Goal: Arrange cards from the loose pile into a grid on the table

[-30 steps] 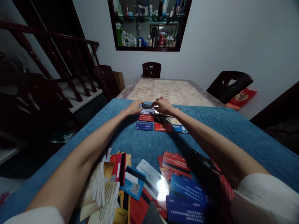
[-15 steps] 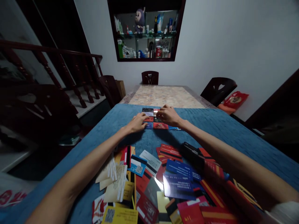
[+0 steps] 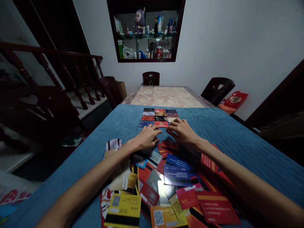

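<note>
Curling loosely half open, the left hand and right hand held no visible card; neat card rows lay arranged at twelve o'clock, a larger card pile unarranged at six.

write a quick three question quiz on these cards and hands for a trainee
1. True or false: the neat rows of cards lie farther from the camera than the loose card pile.
2. The cloth under the cards is: A) green, B) blue, C) white.
3. Which hand is nearer the blue card at the rows' near left corner?
Key: 1. True. 2. B. 3. The left hand.
</note>
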Demonstrator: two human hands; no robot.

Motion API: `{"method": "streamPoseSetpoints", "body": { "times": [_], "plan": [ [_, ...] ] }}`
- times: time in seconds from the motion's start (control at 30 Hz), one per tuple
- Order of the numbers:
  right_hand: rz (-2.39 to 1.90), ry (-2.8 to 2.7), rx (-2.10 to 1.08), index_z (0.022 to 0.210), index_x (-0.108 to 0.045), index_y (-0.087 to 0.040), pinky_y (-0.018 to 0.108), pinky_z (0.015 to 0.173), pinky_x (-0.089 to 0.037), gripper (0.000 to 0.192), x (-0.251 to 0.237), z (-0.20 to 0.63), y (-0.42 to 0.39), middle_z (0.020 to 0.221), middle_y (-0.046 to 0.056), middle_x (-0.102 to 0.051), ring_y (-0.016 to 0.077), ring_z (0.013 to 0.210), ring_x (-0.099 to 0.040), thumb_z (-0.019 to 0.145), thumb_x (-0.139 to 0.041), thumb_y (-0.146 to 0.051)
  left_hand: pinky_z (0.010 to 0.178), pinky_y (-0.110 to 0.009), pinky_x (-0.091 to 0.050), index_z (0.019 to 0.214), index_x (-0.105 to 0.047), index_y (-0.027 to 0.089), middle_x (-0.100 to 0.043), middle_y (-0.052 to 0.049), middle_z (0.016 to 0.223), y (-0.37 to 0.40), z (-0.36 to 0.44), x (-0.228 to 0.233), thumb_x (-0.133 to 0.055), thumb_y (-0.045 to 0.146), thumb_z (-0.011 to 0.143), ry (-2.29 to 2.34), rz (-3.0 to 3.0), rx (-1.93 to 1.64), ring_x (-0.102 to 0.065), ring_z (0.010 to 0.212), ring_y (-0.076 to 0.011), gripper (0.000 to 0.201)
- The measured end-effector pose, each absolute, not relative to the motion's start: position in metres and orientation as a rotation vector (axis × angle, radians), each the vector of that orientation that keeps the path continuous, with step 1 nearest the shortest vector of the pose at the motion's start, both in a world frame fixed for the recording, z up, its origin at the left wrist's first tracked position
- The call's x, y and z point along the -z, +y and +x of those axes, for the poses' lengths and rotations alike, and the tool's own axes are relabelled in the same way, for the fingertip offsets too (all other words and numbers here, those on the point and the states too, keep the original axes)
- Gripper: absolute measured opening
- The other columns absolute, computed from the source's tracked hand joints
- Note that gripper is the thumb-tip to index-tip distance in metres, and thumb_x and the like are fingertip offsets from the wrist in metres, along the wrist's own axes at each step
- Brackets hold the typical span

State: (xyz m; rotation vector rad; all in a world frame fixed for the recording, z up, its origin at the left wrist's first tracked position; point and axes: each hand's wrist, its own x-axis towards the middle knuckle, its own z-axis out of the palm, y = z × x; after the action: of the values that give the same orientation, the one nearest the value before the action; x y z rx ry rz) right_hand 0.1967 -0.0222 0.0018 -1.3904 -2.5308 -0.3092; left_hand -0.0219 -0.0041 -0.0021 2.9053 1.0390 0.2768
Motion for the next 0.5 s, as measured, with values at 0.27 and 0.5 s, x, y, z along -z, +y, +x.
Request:
{"method": "streamPoseSetpoints", "body": {
  "times": [0.27,0.5],
  "plan": [
    [-1.384,-2.527,0.300,0.105,-0.071,-0.025,0.039,0.084,-0.031,0.021,0.002,0.203,-0.054,0.107,0.009,-0.070,0.0271,0.107,-0.050,0.093,-0.054,-0.028,0.094,-0.043,-0.045,0.119,-0.059,0.021,-0.057,-0.011,0.125,-0.027,-0.008,0.004,-0.053,0.022,0.091,0.957,2.927,-0.211,-0.049,0.116,-0.0272,0.029],
    [-1.454,-2.591,0.274,0.110,-0.069,-0.027,0.039,0.082,-0.032,0.023,0.007,0.204,-0.061,0.112,0.010,-0.069,0.0282,0.110,-0.049,0.093,-0.054,-0.032,0.093,-0.044,-0.045,0.116,-0.059,0.019,-0.059,-0.011,0.124,-0.033,-0.003,0.011,-0.054,0.024,0.091,0.919,2.904,-0.176,-0.048,0.115,-0.0279,0.026]
  ]
}}
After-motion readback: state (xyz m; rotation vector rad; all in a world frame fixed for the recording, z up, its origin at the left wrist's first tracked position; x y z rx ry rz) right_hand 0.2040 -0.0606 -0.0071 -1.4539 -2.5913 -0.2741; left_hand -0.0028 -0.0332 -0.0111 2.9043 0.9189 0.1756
